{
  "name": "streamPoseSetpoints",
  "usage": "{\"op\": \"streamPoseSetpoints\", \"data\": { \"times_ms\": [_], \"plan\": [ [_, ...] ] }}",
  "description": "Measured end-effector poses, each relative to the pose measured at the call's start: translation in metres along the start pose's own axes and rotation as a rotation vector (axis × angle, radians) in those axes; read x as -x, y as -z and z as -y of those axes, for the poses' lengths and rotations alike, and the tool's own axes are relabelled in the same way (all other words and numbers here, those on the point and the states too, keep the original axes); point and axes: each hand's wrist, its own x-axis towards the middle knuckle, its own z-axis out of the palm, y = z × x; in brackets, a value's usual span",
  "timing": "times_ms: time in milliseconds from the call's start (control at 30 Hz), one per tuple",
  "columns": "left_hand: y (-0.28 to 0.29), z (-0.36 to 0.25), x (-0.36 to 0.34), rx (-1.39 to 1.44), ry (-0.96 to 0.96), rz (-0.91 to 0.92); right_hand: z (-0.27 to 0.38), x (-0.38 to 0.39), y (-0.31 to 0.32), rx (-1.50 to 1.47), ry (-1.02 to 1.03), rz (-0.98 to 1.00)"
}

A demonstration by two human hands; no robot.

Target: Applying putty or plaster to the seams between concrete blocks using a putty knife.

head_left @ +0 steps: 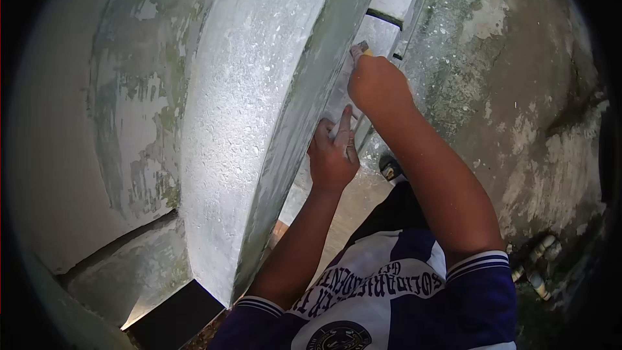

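Note:
My right hand (381, 84) is closed round a small tool (361, 46), of which only a grey end and a bit of yellow stick out past the fist; its exact kind is hidden. It works against a narrow pale wall strip (380, 34). Lower down, my left hand (334, 159) rests on the same strip with its fingers apart. White dust coats those fingers. I see nothing gripped in that hand, though the spot between thumb and forefinger is partly shaded.
A thick whitish ledge (246, 104) with a greenish side face runs along my left. Beyond it stands a peeling wall (142, 110). To the right is a stained concrete surface (466, 45). A shoe (391, 168) shows below my hands; pale pipe-like pieces (541, 266) lie at lower right.

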Motion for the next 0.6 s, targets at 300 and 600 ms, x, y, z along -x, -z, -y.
{"op": "streamPoseSetpoints", "data": {
  "times_ms": [300, 600],
  "plan": [
    [-0.008, -0.011, 0.003, 0.109, 0.074, 0.045, -0.011, 0.021, 0.016, 0.114, 0.028, -0.021],
    [-0.006, -0.004, 0.004, 0.076, 0.074, 0.031, -0.011, 0.029, 0.011, 0.104, 0.082, -0.020]
  ]
}}
